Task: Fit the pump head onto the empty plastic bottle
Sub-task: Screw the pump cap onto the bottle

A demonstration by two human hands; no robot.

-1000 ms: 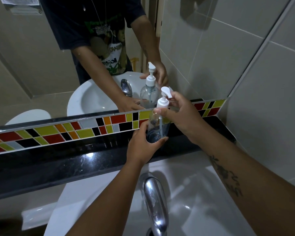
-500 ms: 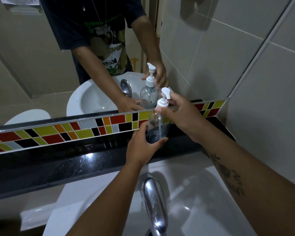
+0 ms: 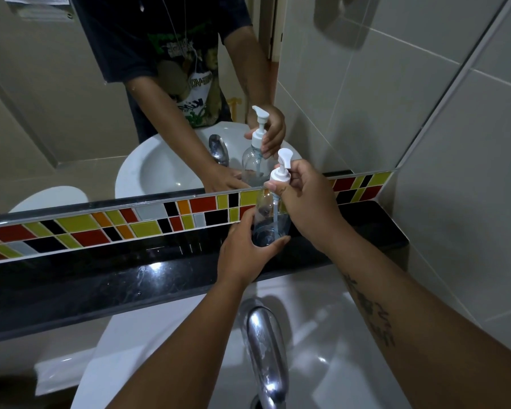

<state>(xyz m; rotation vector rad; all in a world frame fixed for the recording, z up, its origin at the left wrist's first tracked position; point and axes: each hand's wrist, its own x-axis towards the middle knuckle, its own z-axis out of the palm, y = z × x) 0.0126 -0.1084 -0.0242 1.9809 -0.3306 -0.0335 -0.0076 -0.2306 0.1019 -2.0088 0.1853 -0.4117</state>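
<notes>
Pump head point(image 3: 281, 172) on bottle point(image 3: 268, 219)

A large wall mirror point(image 3: 56, 119) fills the far left, its lower edge meeting a band of small mosaic tiles in red, yellow, orange, black and grey point(image 3: 106, 225) that runs from the left to the right corner. Below the band lies a glossy black stone ledge point(image 3: 101, 278), catching a bright spot of overhead light. Nearer sits a white ceramic washbasin point(image 3: 322, 326) with a curved chrome tap point(image 3: 266, 349) at its middle. The right wall is clad in large pale grey tiles with white grout point(image 3: 469, 187). In the mirror, a pale doorway frame point(image 3: 273, 28) shows far behind.
</notes>
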